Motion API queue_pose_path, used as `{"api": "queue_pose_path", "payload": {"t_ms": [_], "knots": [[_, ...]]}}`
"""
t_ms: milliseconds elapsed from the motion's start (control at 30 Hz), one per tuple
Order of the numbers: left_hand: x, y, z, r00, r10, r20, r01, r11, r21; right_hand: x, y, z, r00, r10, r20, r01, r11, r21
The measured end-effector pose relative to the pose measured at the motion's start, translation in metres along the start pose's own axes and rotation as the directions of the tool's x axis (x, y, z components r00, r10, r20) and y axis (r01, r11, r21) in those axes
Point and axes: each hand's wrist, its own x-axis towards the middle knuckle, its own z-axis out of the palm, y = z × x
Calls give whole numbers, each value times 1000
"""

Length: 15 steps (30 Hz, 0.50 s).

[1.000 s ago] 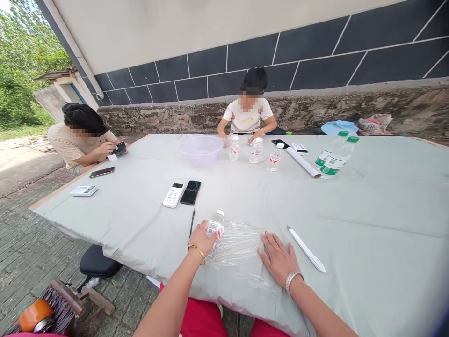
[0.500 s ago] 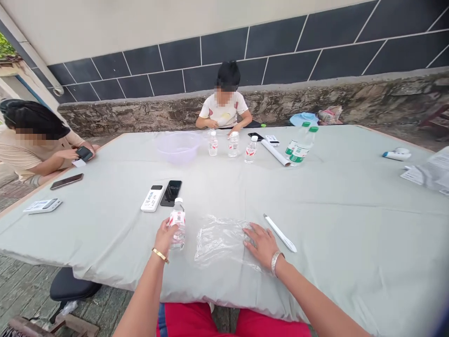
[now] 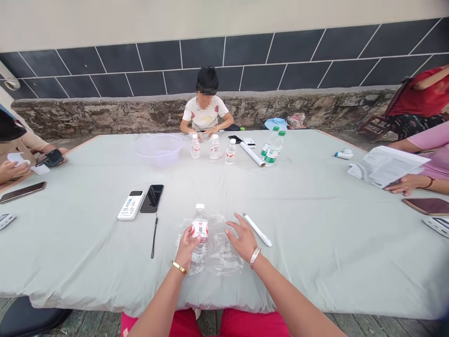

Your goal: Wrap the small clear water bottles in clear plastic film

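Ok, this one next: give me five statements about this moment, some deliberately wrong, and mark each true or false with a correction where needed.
1. The left hand is holding a bottle. True.
2. The right hand is clenched into a fist. False: its fingers are spread.
3. Three small bottles with white caps stand toward the far side of the table. True.
4. The purple basin is to the right of the green-capped bottles. False: it is to their left.
5. Clear plastic film lies on the table between the two hands. True.
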Motion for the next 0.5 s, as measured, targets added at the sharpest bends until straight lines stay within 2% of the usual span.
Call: {"api": "queue_pose_path", "payload": {"t_ms": [33,67,100,167,233,300,367,433,500], "knots": [[-1,-3,-2,1000,14,-9,-14,999,30,1,-6,-1,996,-4,-88,6,1000,29],[-2,-6,-3,1000,24,-5,-24,997,73,3,-14,-1,993,-11,-119,19,998,62],[-3,-9,-4,999,34,4,-35,991,128,4,-22,0,996,-13,-88,21,995,95],[-5,-13,-6,998,66,21,-70,967,247,8,-37,6,994,21,108,-36,990,133],[-8,-15,-7,994,99,47,-109,931,350,11,-44,14,941,102,323,-156,977,146],[-10,-15,-9,985,120,124,-162,892,422,13,-43,22,878,118,464,-256,935,247],[-12,-13,-11,956,122,268,-244,836,491,13,-38,27,841,65,537,-344,831,438],[-13,-10,-10,911,116,396,-337,764,550,12,-34,27,820,43,570,-452,659,600],[-14,-8,-8,874,115,472,-419,667,615,13,-32,24,787,80,611,-569,476,670]]}}
